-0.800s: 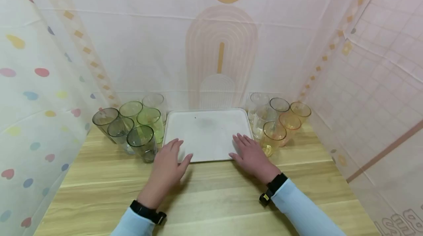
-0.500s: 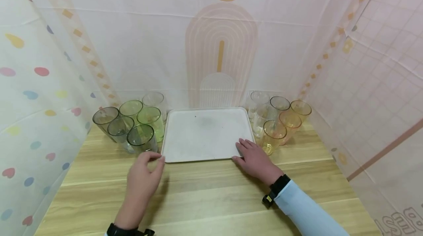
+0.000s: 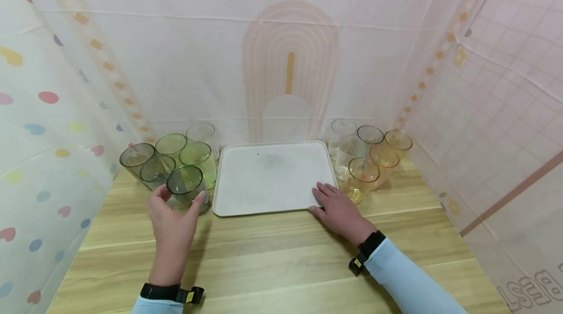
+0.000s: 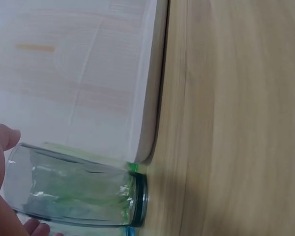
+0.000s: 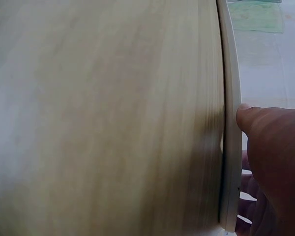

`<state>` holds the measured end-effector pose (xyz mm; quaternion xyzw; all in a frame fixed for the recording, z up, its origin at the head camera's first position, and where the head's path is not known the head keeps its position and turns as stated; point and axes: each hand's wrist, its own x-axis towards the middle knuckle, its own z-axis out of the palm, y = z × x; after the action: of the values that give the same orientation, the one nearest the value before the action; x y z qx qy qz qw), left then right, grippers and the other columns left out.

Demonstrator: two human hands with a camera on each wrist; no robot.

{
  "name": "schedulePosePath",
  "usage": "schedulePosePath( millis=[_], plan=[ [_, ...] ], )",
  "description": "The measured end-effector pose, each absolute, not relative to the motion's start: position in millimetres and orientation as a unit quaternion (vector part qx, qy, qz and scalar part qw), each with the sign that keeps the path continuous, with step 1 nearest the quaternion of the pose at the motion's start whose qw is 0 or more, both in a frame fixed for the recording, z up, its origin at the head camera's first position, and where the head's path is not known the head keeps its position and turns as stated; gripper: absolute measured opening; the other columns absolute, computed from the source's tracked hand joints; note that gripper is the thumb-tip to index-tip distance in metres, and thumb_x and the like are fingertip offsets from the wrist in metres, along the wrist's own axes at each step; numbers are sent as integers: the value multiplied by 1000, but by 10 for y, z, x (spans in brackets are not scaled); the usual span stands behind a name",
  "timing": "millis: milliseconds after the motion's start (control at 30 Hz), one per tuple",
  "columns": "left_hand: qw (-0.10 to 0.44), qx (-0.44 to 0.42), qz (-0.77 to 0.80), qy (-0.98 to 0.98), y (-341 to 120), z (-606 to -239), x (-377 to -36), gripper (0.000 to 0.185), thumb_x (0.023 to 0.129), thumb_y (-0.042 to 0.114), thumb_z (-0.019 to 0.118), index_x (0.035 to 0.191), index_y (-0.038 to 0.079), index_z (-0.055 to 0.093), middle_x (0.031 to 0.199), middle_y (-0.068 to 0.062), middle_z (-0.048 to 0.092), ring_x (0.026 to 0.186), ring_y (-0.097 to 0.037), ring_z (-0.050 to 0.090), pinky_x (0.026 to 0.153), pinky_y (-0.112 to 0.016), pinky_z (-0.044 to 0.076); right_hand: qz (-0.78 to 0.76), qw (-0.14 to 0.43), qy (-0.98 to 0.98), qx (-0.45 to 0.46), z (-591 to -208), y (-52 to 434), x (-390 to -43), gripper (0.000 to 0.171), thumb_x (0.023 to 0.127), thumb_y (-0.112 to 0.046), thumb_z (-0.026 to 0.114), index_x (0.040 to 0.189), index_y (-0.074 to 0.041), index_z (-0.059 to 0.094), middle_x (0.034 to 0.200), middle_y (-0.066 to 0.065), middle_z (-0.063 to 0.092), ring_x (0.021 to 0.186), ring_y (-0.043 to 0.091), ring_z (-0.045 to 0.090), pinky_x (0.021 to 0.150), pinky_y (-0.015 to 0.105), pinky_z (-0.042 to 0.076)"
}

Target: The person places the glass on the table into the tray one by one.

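In the head view my left hand (image 3: 171,226) curves round the front smoky grey drinking glass (image 3: 185,182), thumb at its right side and fingers at its left. That glass stands upright on the table; in the left wrist view the thumb (image 4: 5,135) is right at the rim end of the glass (image 4: 83,189), with fingertips (image 4: 37,227) along the opposite side. My right hand (image 3: 340,211) rests on the front right corner of a white rectangular tray (image 3: 272,177), fingers extended. Its thumb (image 5: 248,115) lies at the tray's front rim in the right wrist view.
Left of the tray, more grey glasses (image 3: 137,157), green glasses (image 3: 200,165) and a clear glass (image 3: 202,133) stand close together. On its right are clear glasses (image 3: 347,155), a grey-rimmed glass (image 3: 370,138) and amber glasses (image 3: 361,184). Cloth (image 3: 198,59) hangs behind the wooden table (image 3: 272,265).
My left hand has left the tray's front left area and moved left to the front grey glass, fingers now round it. My right hand stays on the tray's right corner.
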<state>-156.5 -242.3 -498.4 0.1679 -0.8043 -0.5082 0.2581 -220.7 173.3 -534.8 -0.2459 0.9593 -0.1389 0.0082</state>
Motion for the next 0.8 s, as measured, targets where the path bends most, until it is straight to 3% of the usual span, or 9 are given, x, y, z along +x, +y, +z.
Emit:
schedulePosePath(
  millis=[400, 800],
  plan=[
    [276, 187, -509, -794, -2380, -5102, -1754, 98, 91, 38, 94, 160, 6, 32, 155, -20, 39, 145, -35, 43, 123, -53, 38, -138, 15, 960, -241, -5378, 1738, -2209, 65, 115, -45, 60, 162, -2, 54, 172, 20, 44, 160, 42, 39, 130, 60, 33],
    [279, 182, -501, -799, -2344, -5067, -1763, 93, 93, 39, 91, 160, 7, 35, 154, -18, 40, 141, -32, 45, 118, -53, 42, -135, 16, 960, -243, -5387, 1740, -2250, 66, 115, -46, 58, 164, -2, 51, 173, 20, 42, 161, 42, 37, 131, 60, 31]
  ],
)
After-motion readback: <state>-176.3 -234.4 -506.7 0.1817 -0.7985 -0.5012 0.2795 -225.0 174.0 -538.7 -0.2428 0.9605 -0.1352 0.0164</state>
